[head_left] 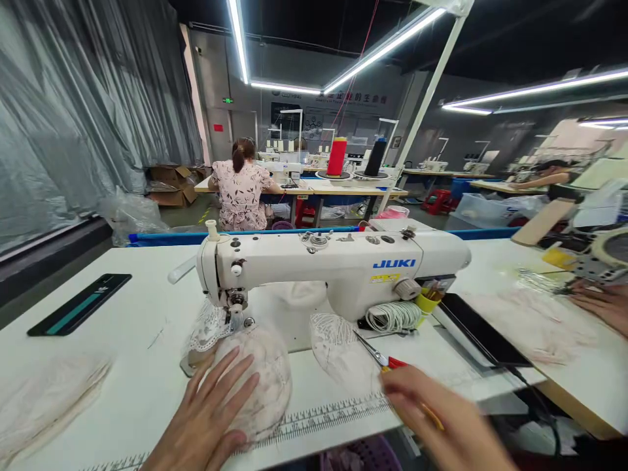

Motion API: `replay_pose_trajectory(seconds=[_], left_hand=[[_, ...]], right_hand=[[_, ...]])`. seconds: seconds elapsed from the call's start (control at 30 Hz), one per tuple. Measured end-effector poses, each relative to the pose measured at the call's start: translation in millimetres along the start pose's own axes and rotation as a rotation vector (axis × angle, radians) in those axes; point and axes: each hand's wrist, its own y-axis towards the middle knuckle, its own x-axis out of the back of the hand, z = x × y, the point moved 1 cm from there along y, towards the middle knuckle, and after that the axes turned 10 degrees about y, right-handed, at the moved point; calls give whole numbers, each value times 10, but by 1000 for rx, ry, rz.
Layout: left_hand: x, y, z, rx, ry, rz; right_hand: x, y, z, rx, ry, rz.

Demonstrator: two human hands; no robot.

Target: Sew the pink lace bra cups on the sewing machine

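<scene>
At left, pale fabric (49,402) lies near us. Our left hand (210,402) rests open, fingers spread, on a round cup (273,369) before the sewing machine's (294,261) left end; rightward lies a lace-trimmed piece (336,350), then scissors (377,354) gripped in our right hand (426,399).

Blocked across mid-frame by the long white metal sewing machine (304,258); passable at left, over bare white tabletop (140,379); narrowed right of centre by silver-bladed, orange-handled scissors (373,351) and looped white cord (395,316).
</scene>
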Motion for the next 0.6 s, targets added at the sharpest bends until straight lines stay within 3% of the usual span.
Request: replay_pose_trajectory(seconds=[0.07, 0.17, 0.23, 0.4, 0.6], left_hand=[[-154, 12, 2, -32, -15, 104], [-287, -68, 26, -85, 1, 151], [-314, -135, 54, -76, 1, 147], [-261, -177, 57, -39, -51, 141], [-64, 60, -5, 84, -273, 65]], right_hand=[[-555, 101, 247, 102, 30, 297], [-1251, 303, 345, 181, 8, 457], [-1503, 364, 315, 197, -27, 480], [-1532, 323, 297, 145, -38, 458], [-1449, 321, 310, 120, 63, 405]])
